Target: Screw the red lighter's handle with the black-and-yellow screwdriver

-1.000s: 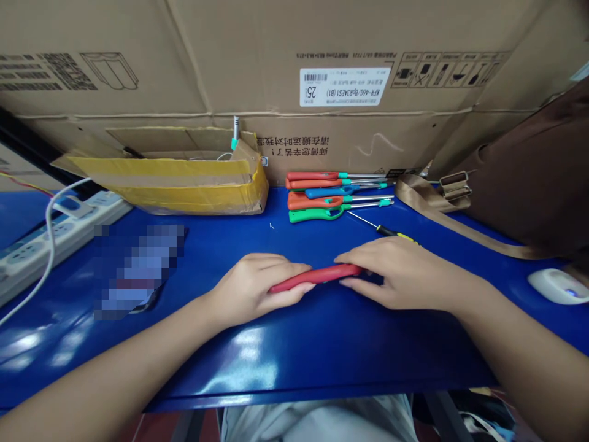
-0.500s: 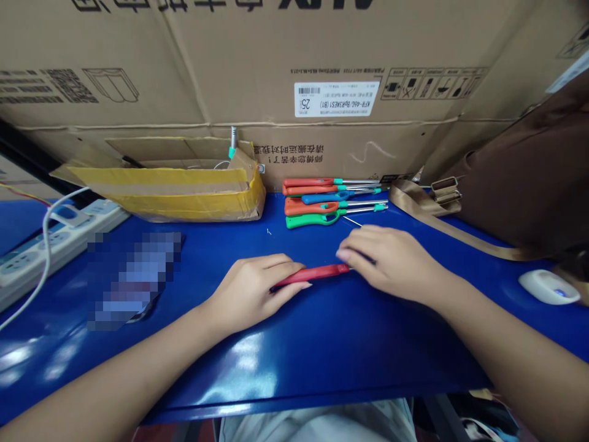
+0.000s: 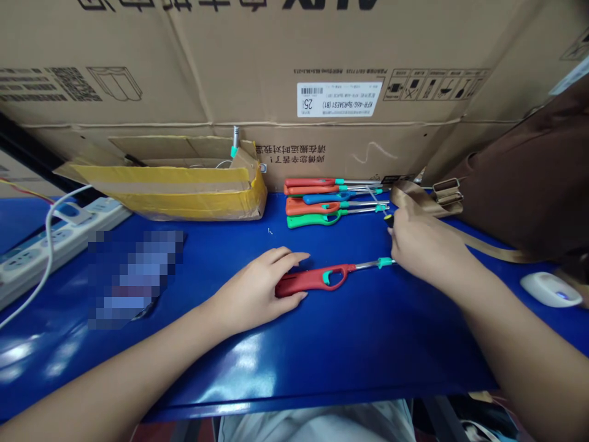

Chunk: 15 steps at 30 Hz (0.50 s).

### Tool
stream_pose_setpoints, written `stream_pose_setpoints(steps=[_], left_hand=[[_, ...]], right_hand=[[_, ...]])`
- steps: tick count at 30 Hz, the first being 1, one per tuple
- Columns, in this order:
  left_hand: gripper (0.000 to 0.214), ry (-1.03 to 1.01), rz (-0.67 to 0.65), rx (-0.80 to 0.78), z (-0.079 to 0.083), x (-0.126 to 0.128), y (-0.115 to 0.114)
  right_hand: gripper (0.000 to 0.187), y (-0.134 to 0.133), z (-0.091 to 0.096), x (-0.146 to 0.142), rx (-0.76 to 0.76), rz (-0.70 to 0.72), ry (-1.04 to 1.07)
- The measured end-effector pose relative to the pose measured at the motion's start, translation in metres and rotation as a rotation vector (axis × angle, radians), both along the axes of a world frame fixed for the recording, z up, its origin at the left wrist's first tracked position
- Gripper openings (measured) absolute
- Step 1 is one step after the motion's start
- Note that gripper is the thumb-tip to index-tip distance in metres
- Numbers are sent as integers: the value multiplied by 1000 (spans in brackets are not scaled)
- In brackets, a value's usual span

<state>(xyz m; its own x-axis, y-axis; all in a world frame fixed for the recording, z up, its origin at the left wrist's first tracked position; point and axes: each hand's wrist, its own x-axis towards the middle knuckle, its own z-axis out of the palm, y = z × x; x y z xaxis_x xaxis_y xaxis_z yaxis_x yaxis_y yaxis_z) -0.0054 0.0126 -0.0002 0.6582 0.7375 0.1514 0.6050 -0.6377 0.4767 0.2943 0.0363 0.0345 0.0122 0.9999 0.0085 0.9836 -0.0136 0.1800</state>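
Lighter (image 3: 309, 282), red in body, is lying near the middle of the blue table (image 3: 340, 350), handle end to the left and turquoise-sleeved metal nozzle pointing right. Its trigger and finger loop are facing upward. The left hand (image 3: 253, 293) is covering the handle end; its grip is standing partly spread, the thumb lying along the near edge and a forefinger lifting clear on the far side. Whether the hidden fingers are clasping the handle cannot be told. The right hand (image 3: 421, 245) is sitting just beyond the nozzle's end, its grip closing around a yellow-and-black screwdriver (image 3: 389, 220). The screwdriver's shaft is slanting far and left across the nozzles of the lighter row; contact there cannot be confirmed.

That row is lying in the far middle, counting from far to near: a red lighter (image 3: 309, 182), an orange one, a blue lighter (image 3: 324, 198), another orange one and a green lighter (image 3: 309, 220). A yellow-taped box (image 3: 197, 205) is standing far left of the row. A power strip (image 3: 27, 253) is running along the left side, while a white device (image 3: 551, 290) is resting at the right.
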Motion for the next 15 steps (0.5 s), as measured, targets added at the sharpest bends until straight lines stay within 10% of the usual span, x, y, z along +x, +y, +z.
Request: stream_pose_setpoints(steps=[8,15], left_hand=[[27,21,11,-77,6,2,-6],[31,-158,-35,-105,-4,7,-13]], right_hand=[[16,-6,-22,-27,143,479,698],[28,-5,-44,-39,152,727,815]])
